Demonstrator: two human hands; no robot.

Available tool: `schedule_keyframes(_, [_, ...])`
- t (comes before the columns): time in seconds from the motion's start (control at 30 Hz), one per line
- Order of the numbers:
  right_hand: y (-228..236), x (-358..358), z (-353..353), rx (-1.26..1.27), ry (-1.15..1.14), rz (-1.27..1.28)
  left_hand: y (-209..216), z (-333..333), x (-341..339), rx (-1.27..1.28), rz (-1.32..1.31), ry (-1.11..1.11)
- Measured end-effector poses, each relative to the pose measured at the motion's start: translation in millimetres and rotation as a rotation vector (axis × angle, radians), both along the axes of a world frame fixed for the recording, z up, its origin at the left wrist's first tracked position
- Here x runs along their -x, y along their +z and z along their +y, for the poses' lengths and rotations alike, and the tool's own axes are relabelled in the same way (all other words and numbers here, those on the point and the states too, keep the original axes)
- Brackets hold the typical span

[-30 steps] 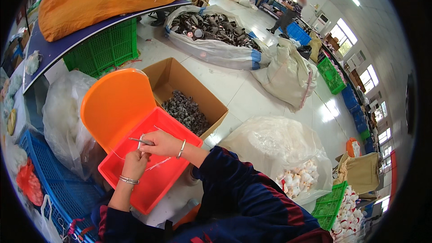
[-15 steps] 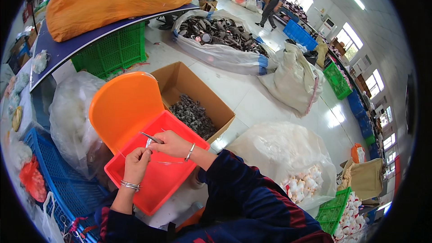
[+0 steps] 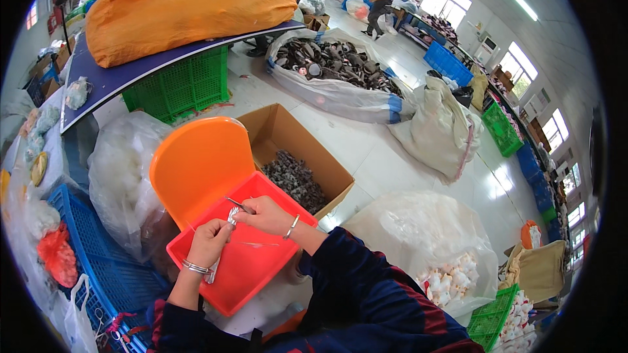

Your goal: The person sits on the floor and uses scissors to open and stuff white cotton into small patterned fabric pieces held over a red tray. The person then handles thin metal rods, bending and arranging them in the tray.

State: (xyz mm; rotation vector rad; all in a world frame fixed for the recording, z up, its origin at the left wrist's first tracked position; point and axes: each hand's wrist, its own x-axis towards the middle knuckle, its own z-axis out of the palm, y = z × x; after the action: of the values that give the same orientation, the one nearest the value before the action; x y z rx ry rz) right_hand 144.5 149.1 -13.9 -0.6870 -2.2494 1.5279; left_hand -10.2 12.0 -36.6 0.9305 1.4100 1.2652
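Above a red plastic tray (image 3: 245,291), both of my hands work close together. My left hand (image 3: 208,244) is closed on a narrow silvery-white strip (image 3: 233,214), whose top end fans out beside my right fingers. Its lower end shows below the left wrist. In my right hand (image 3: 267,216) is a slim dark pointed tool (image 3: 240,205), gripped between thumb and fingers; its exact kind is too small to make out. Several thin pale strands (image 3: 258,244) lie on the tray's bottom.
An orange chair (image 3: 199,163) stands behind the tray, beside a cardboard box (image 3: 333,191) of grey fluffy pieces. Clear bags (image 3: 418,222) flank me, and a blue crate (image 3: 108,261) is at left. An orange-covered bundle (image 3: 190,10) lies on a table; a person (image 3: 383,3) stands far off.
The view has shifted, so the scene sits lower and further right. More of the silvery strip now shows above and below my left hand. The distant person has moved left.
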Motion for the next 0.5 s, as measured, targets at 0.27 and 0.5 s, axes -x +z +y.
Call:
schedule_keyframes(0.27, [3.1,-3.5,4.9,0.006,-0.057,0.018,12.0,-2.6,6.1,0.066,0.112,-0.053])
schedule_keyframes(0.5, [18.5,-15.3,24.3,-0.089,-0.286,0.036,20.9,-13.4,22.5,0.06,0.326,-0.02])
